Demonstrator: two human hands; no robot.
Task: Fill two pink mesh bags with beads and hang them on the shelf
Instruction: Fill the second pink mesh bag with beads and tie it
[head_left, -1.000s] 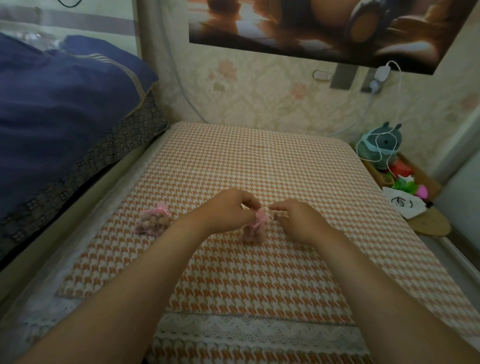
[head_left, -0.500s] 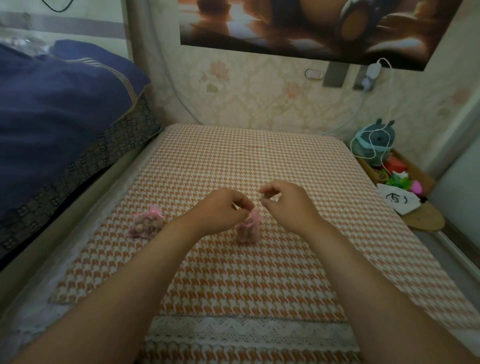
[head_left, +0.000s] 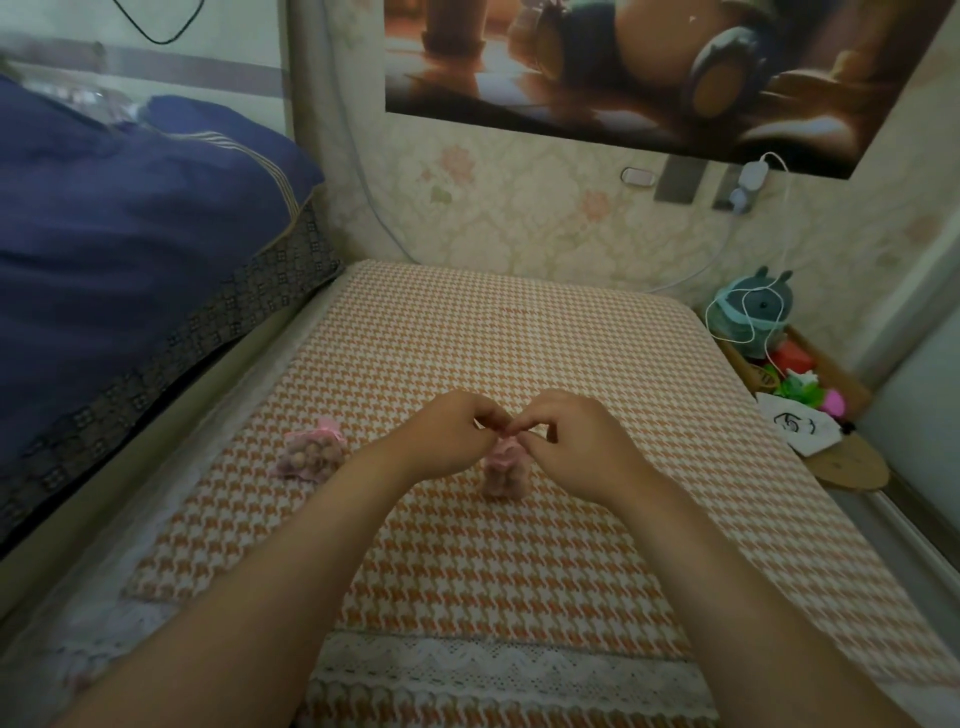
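Note:
A pink mesh bag (head_left: 505, 475) filled with beads stands upright on the orange houndstooth mat (head_left: 519, 343). My left hand (head_left: 447, 434) and my right hand (head_left: 576, 441) meet just above it, fingertips almost touching, each pinching the pink drawstring at the bag's neck. A second pink mesh bag (head_left: 307, 456) full of wooden beads lies on its side on the mat to the left, its neck tied with pink ribbon.
A blue quilt (head_left: 130, 234) on a bed borders the mat on the left. The wallpapered wall stands behind. At the right, a wooden stand (head_left: 852, 457) holds a teal plush toy (head_left: 753, 312), a white charger cable, coloured toys and a white cloth.
My right hand has come in from the right to meet the left above the standing bag. Both hands have risen slightly, and the camera has tilted a little.

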